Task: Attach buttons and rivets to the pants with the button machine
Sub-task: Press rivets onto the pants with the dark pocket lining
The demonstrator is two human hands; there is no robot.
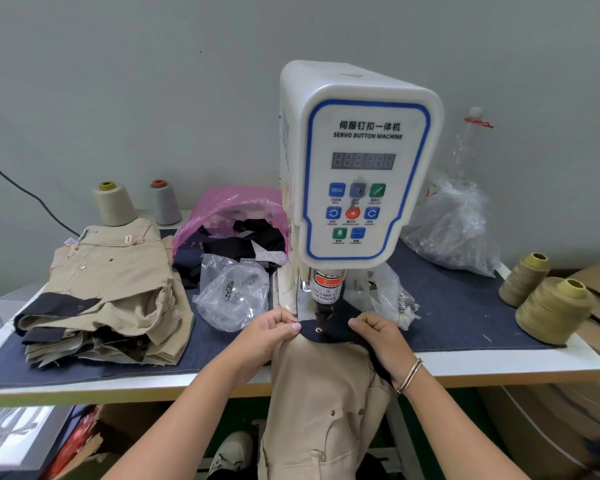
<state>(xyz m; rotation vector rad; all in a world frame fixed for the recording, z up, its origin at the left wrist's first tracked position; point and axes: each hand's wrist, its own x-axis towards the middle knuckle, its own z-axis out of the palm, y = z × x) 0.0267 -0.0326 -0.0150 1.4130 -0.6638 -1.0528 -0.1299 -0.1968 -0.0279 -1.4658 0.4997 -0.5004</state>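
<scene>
A white servo button machine [357, 161] stands at the table's middle, its dark punch head [323, 315] lowered close over a pair of beige pants [323, 393]. The pants hang off the front edge, and their dark navy waistband [333, 332] lies under the punch. A metal rivet [318, 330] shows on the waistband just below the tip. My left hand [269, 336] pinches the waistband left of the punch. My right hand [378, 337] grips the band on the right side.
A stack of beige pants [108, 289] lies at the left. Clear bags of metal parts [232, 296] sit beside the machine, a pink bag [229, 209] of dark scraps behind. Thread cones stand at back left [113, 204] and right [553, 310]. Another clear bag [454, 230] is at back right.
</scene>
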